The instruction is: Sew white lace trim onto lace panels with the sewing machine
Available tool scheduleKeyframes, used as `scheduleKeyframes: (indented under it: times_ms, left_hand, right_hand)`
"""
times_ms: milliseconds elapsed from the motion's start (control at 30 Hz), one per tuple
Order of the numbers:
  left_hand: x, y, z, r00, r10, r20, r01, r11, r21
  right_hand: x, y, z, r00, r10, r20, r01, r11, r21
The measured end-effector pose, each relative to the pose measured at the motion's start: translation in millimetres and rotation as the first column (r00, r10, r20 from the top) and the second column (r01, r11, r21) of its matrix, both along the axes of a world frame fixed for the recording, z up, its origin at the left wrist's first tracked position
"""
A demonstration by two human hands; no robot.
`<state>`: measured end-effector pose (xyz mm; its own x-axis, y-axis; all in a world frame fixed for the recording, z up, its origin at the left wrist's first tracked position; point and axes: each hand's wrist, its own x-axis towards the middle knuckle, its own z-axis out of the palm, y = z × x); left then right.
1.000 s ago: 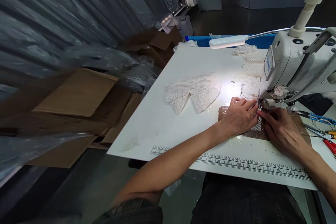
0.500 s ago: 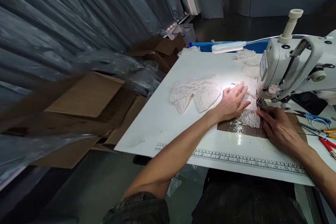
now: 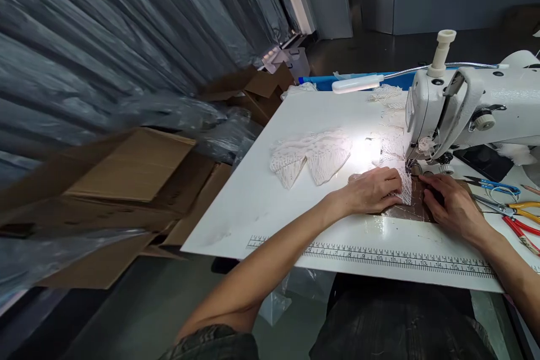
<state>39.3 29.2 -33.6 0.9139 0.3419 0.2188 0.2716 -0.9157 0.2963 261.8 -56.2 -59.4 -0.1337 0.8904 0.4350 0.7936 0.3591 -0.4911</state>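
A strip of white lace point(image 3: 392, 150) runs under the needle area of a white sewing machine point(image 3: 439, 107). My left hand point(image 3: 375, 188) lies on the near end of the lace, fingers bent and closed on it. My right hand point(image 3: 453, 202) rests on the brown plate point(image 3: 415, 211) just right of the needle. Its index finger reaches toward the presser foot point(image 3: 408, 166), the thumb is apart, and no cloth shows in it. Another lace piece point(image 3: 312, 154), with two pointed lobes, lies flat to the left.
Blue-handled scissors point(image 3: 500, 187), yellow-handled scissors point(image 3: 521, 208) and a red-handled tool point(image 3: 521, 233) lie at the right. A printed ruler point(image 3: 379, 256) follows the front edge of the white table point(image 3: 253, 202). A lamp point(image 3: 358, 84) hangs over the back. Cardboard boxes point(image 3: 130, 163) stand left.
My left hand has slid nearer to me and its spread fingers have curled in onto the lace. The right hand stays by the needle, its fingers now off the lace edge. The view has shifted slightly.
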Motion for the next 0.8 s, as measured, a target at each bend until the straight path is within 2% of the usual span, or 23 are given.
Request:
scheduleKeyframes:
  times_ms: [167,333,500,667,800]
  left_hand:
    - [-2.6,3.5,-8.3,0.995,0.035,0.097,-0.029,0.997,-0.065]
    - [-3.6,2.0,-8.7,0.989,0.053,0.139,-0.038,0.994,-0.103]
    - [-3.1,-0.7,-8.2,0.987,0.075,0.140,-0.064,0.995,-0.079]
    - [-3.4,-1.2,-10.2,0.973,0.049,0.225,-0.042,0.998,-0.037]
    - [-1.8,-0.2,-15.0,0.952,-0.005,0.305,-0.014,0.998,0.058]
  right_hand:
    - [1.4,-0.1,-3.0,1.000,-0.010,0.015,0.010,1.000,0.007]
    - [2.2,0.4,4.4,0.999,0.051,0.013,-0.051,0.999,-0.019]
    - [-4.1,4.0,13.5,0.981,0.193,0.037,-0.189,0.978,-0.089]
    - [-11.8,8.1,12.6,0.979,0.196,0.057,-0.191,0.979,-0.075]
    - [-13.1,8.6,10.7,0.977,0.208,0.041,-0.205,0.977,-0.066]
